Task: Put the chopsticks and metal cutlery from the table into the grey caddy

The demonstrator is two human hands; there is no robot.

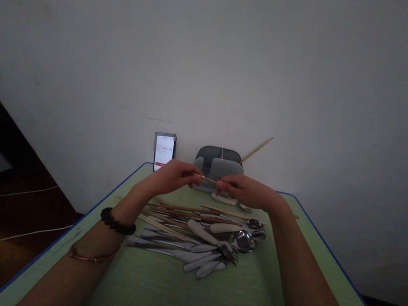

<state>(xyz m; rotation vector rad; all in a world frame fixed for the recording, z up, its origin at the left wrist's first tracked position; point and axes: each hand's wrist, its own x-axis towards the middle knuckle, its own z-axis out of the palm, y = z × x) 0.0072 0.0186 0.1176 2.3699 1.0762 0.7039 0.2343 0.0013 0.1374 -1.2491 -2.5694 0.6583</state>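
Note:
Above the far part of the table, my left hand [177,175] and my right hand [246,190] are both closed in a pinch on a thin brown chopstick [209,179], held nearly level between them. Just behind the fingers stands a grey cutlery holder [226,168] with divided compartments, partly covered by my hands. A pale chopstick [258,149] slants up to the right from its right side. Below my hands lies a loose pile of cutlery: brown chopsticks [184,209], metal spoons [244,242], a pale-handled fork [203,232] and several table knives [158,249].
A phone [164,154] with a lit timer screen stands upright at the back left, left of the holder. Another pale-handled piece of cutlery [224,199] lies before the holder. The green table [182,300] has a blue edge and meets a white wall [211,76].

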